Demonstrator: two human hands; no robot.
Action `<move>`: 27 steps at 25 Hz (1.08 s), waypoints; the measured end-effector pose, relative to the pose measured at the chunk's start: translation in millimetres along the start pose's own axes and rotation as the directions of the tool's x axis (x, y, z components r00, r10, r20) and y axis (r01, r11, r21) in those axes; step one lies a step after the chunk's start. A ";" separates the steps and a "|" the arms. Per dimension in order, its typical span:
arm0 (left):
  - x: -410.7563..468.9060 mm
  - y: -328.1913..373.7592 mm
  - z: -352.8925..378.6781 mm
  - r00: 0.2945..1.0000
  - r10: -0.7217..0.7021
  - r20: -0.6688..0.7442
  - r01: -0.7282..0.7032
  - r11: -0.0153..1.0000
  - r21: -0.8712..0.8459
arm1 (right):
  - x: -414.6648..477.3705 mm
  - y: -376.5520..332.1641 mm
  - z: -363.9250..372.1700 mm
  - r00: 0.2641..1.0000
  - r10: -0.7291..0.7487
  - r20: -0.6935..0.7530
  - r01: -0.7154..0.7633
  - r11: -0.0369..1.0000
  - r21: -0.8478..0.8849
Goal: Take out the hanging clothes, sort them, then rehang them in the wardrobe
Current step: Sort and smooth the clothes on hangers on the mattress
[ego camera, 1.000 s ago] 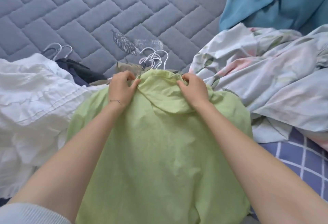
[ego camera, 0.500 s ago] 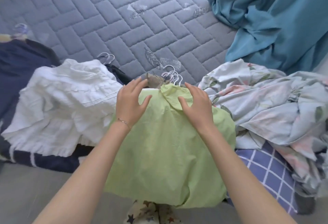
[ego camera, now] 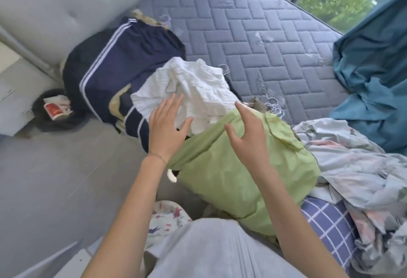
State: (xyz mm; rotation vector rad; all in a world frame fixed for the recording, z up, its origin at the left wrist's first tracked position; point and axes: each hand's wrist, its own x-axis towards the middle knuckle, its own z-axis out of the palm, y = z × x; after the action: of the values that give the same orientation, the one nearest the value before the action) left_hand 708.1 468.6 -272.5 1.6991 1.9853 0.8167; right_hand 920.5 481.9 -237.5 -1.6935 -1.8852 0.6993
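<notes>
We see green shirt (ego camera: pixel 242 172) heaped at near mattress (ego camera: pixel 264 35) edge, white garment (ego camera: pixel 193 92) just far-left, floral bedding (ego camera: pixel 352 167) crowding right; floor (ego camera: pixel 55 178) open left. Left hand (ego camera: pixel 167 127) spread over white garment, right hand (ego camera: pixel 248 136) spread over green shirt, neither gripping.

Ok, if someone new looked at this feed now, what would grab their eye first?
The bright green garment bunched in the middle, with the left hand and right hand spread open over it and the white garment behind it. Left of those lies a navy garment with white stripes; a teal cloth is heaped at far right.
</notes>
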 end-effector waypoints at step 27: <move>239.4 -340.9 -302.9 0.998 -0.031 -0.059 0.039 0.988 0.148 | 223.7 -335.3 298.4 0.979 -0.071 0.190 0.086 0.994 -0.071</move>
State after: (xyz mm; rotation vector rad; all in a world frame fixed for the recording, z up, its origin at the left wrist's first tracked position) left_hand 216.5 621.0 -253.5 1.7345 2.1565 0.7278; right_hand 452.5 661.7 -225.4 -1.6399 -2.1229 0.7855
